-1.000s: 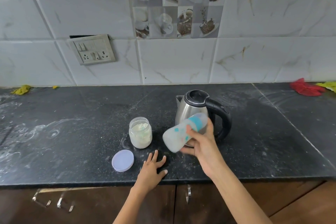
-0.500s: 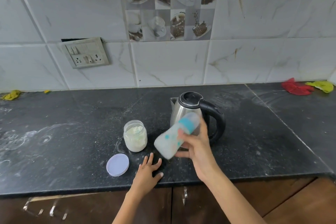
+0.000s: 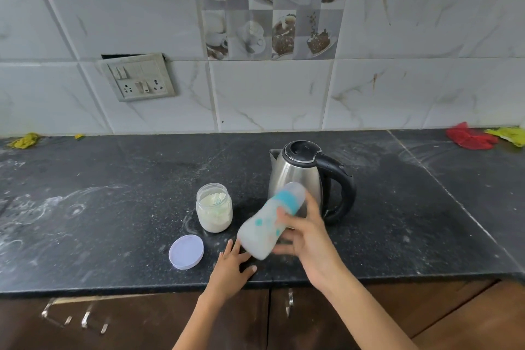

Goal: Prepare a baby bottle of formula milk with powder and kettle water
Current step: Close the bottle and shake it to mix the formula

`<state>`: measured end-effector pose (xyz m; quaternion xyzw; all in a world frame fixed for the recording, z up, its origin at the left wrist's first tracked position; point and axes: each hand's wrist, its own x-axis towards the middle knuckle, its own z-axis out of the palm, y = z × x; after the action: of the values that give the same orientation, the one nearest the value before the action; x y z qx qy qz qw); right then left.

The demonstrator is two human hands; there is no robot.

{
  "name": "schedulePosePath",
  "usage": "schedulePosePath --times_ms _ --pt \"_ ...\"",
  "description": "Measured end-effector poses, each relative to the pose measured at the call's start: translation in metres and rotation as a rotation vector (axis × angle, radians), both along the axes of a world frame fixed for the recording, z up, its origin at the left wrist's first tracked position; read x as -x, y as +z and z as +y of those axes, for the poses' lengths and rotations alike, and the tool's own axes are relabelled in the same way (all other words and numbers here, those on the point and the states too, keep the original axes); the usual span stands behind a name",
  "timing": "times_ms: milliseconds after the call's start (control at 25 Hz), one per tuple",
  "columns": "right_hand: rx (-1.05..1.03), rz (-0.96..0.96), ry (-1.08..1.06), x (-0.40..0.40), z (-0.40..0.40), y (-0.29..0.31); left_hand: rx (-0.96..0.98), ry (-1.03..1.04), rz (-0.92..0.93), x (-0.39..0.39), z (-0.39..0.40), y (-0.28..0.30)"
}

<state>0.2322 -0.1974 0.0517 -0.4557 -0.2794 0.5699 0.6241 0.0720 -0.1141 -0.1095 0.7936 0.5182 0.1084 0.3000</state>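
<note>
My right hand (image 3: pixel 308 239) grips a frosted plastic baby bottle with a teal collar and clear cap (image 3: pixel 271 220), fingers and thumb curled round its middle. The bottle is off the bench and tilted, its capped end up and to the right, its base down and to the left. It looks cloudy white inside and slightly blurred, so I judge this is the mixing step: powder and water are in, the top is on, and I am shaking it.

My left hand (image 3: pixel 231 267) lies flat on the black speckled stone bench (image 3: pixel 113 221) near its front edge, fingers spread and holding nothing, just below the bottle's base.

Behind the bottle stands a stainless steel electric kettle with a black handle and lid (image 3: pixel 301 179), upright. To the left is an open clear jar of pale formula powder (image 3: pixel 214 207), with its round lilac lid (image 3: pixel 186 251) flat on the bench in front of it.

Next, I would judge, comes checking for lumps, then recapping the jar.
</note>
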Motion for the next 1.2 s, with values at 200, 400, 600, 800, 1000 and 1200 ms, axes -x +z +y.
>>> schedulePosePath --times_ms 200,400,600,800,1000,1200 --pt "0.009 -0.061 0.043 0.000 0.000 0.002 0.010 0.016 -0.023 -0.001 0.000 -0.001" --pt "-0.036 0.005 -0.097 -0.008 0.007 0.005 0.023 -0.036 0.035 -0.001 0.000 -0.003" --pt "-0.046 -0.007 -0.066 -0.003 0.009 0.001 -0.006 -0.024 0.055 -0.001 0.002 -0.001" --pt "-0.022 -0.077 0.127 0.006 0.005 0.004 0.011 0.002 -0.038 0.001 0.000 -0.003" --pt "-0.034 -0.018 0.095 -0.001 0.007 0.008 0.046 0.066 -0.040 -0.003 -0.003 0.003" --pt "-0.057 0.083 -0.072 -0.012 0.007 0.008 0.010 -0.034 0.058 -0.001 0.001 -0.001"
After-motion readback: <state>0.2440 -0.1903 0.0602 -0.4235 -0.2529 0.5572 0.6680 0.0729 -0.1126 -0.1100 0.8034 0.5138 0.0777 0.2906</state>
